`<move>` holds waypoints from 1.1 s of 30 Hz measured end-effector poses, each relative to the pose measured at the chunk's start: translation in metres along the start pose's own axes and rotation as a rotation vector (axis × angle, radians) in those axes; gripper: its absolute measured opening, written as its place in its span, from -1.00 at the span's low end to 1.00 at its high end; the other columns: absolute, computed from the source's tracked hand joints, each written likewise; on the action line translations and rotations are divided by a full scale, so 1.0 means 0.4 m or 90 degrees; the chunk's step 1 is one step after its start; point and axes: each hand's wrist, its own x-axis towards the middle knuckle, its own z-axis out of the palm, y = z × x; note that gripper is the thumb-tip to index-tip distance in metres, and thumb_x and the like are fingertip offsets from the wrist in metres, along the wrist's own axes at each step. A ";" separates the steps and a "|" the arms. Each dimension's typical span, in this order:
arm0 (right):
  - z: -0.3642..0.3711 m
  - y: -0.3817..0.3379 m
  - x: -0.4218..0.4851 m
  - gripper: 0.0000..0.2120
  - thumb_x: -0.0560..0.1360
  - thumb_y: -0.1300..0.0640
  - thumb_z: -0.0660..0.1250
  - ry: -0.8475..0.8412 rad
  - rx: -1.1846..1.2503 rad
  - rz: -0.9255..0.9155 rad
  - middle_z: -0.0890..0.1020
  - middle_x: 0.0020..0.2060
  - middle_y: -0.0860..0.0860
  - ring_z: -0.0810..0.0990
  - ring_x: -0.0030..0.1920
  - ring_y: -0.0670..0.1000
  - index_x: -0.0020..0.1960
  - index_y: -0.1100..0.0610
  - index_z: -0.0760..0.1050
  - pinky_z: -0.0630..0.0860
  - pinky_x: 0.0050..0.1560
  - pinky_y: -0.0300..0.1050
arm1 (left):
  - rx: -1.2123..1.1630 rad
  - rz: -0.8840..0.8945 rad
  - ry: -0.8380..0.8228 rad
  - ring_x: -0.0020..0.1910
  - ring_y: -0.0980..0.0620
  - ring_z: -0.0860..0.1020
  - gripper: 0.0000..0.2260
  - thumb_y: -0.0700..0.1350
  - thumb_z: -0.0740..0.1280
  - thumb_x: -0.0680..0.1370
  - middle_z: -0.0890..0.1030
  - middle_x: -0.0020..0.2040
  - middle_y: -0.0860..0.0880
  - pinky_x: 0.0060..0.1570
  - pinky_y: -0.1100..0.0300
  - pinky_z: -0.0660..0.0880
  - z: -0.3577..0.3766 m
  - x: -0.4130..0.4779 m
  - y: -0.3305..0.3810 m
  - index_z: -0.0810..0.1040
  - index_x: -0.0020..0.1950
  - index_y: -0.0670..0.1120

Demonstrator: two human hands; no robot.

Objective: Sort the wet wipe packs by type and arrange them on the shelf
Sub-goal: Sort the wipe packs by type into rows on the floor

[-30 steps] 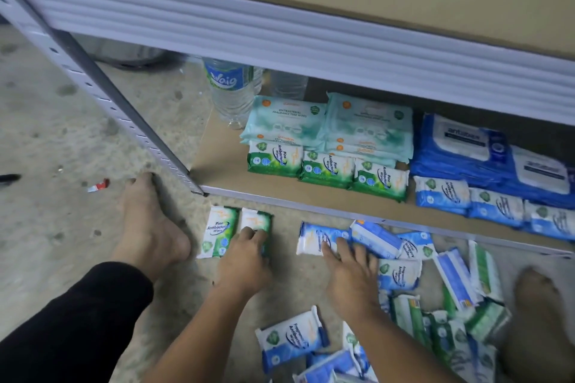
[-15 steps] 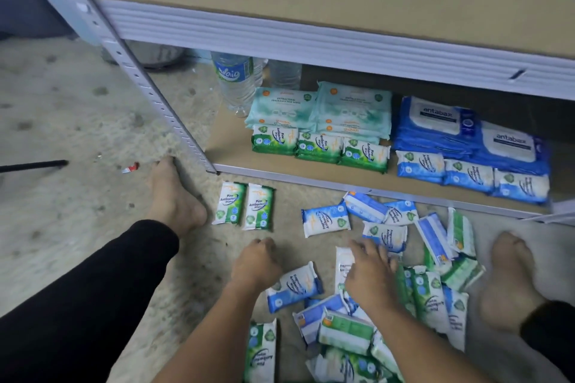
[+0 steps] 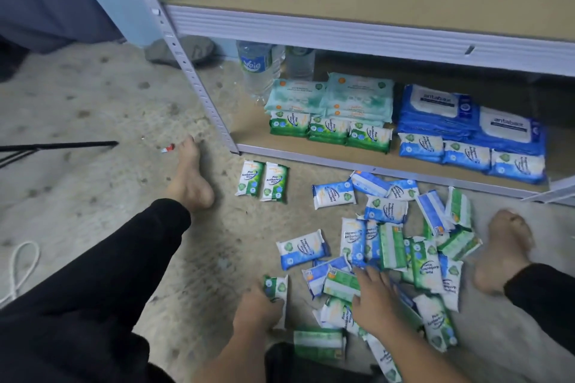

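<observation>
- while the left hand [image 3: 258,311] has its fingers curled round a small green-and-white plastic wipe pack [image 3: 277,288] down on the speckled concrete floor [image 3: 93,102], the hold seems to sit at one end only; i judge the slick film could slip out on the lift.
- the right hand [image 3: 373,301] lies with fingers spread flat on the mixed pile of blue and green packs [image 3: 401,246], gripping nothing. a hasty sweep from there could scatter the pile or bury green under blue, and types could get confused.
- most unsorted packs lie on the floor between my operator's bare feet; a pair of green packs [image 3: 262,181] lies side by side, apart from the pile, near the shelf corner.
- on the lower chipboard shelf [image 3: 255,141] a row of small green packs [image 3: 329,130] stands before large pale teal packs [image 3: 326,93], and a row of small blue packs [image 3: 466,155] before large dark blue packs [image 3: 441,109]. the rows sit close to the front edge, so i reckon an added pack could slide off.
- the white ribbed upper shelf edge [image 3: 342,31] hangs low over the opening, the grey perforated metal post [image 3: 199,93] stands at its left, and a clear plastic water bottle [image 3: 258,68] stands behind the teal stack.
- the right bare foot [image 3: 504,249] is just beside the pile; a shift could knock packs.
</observation>
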 end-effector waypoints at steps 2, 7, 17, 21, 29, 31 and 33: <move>0.014 -0.005 0.002 -0.35 0.58 -0.06 0.21 0.000 -0.017 0.001 0.16 0.57 0.00 0.11 0.55 0.12 0.61 -0.05 0.06 0.19 0.50 0.14 | 0.002 -0.014 0.007 0.26 -0.13 0.54 -0.29 0.24 0.43 0.36 0.53 0.29 -0.10 0.23 0.00 0.51 0.014 -0.002 -0.010 0.37 0.41 -0.05; 0.038 -0.016 0.027 -0.19 0.53 -0.22 0.23 0.014 -0.072 -0.010 0.11 0.57 0.03 0.12 0.53 0.15 0.63 -0.06 -0.08 0.16 0.42 0.12 | 0.055 -0.051 -0.015 0.27 -0.10 0.53 -0.21 0.27 0.50 0.35 0.51 0.30 -0.08 0.18 -0.01 0.53 0.038 0.012 -0.005 0.26 0.42 -0.03; 0.078 0.014 0.060 -0.39 0.30 -0.20 0.43 0.067 -0.111 -0.057 0.54 0.14 -0.01 0.48 0.14 0.13 0.30 -0.01 0.51 0.36 0.03 0.09 | 0.091 -0.047 0.011 0.24 -0.08 0.51 -0.40 0.15 0.38 0.36 0.46 0.27 -0.05 0.13 0.02 0.51 0.047 0.018 0.000 0.32 0.33 -0.02; 0.029 0.004 0.049 -0.42 0.48 -0.21 0.29 0.033 -0.088 -0.073 0.46 0.30 -0.11 0.40 0.31 0.04 0.46 -0.07 0.33 0.27 0.25 0.07 | 0.113 -0.014 0.012 0.25 -0.06 0.48 -0.36 0.16 0.41 0.33 0.46 0.25 -0.03 0.17 0.00 0.52 -0.006 0.000 0.015 0.35 0.34 0.00; -0.114 -0.035 -0.034 -0.38 0.46 -0.11 0.47 0.039 0.233 0.012 0.39 0.42 -0.06 0.50 0.32 0.04 0.46 0.00 0.41 0.44 0.29 -0.05 | 0.034 0.126 0.051 0.04 -0.01 0.53 -0.42 0.17 0.44 0.28 0.50 0.16 -0.03 0.05 0.04 0.56 -0.170 -0.100 0.093 0.33 0.20 0.03; -0.156 -0.044 -0.066 -0.44 0.46 -0.02 0.52 0.026 0.418 0.039 0.47 0.39 0.02 0.53 0.24 0.04 0.42 0.03 0.46 0.47 0.23 -0.06 | 0.003 0.196 0.038 -0.05 0.02 0.55 -0.37 0.17 0.51 0.28 0.59 0.14 -0.03 -0.07 0.11 0.55 -0.224 -0.148 0.125 0.34 0.24 0.03; -0.203 -0.057 -0.092 -0.52 0.50 0.08 0.51 0.020 0.593 0.054 0.52 0.33 0.10 0.52 0.16 0.05 0.38 0.04 0.50 0.43 0.17 -0.07 | -0.001 0.268 0.031 -0.11 0.04 0.58 -0.42 0.08 0.58 0.31 0.59 0.07 0.00 -0.13 0.16 0.56 -0.269 -0.187 0.154 0.40 0.21 0.01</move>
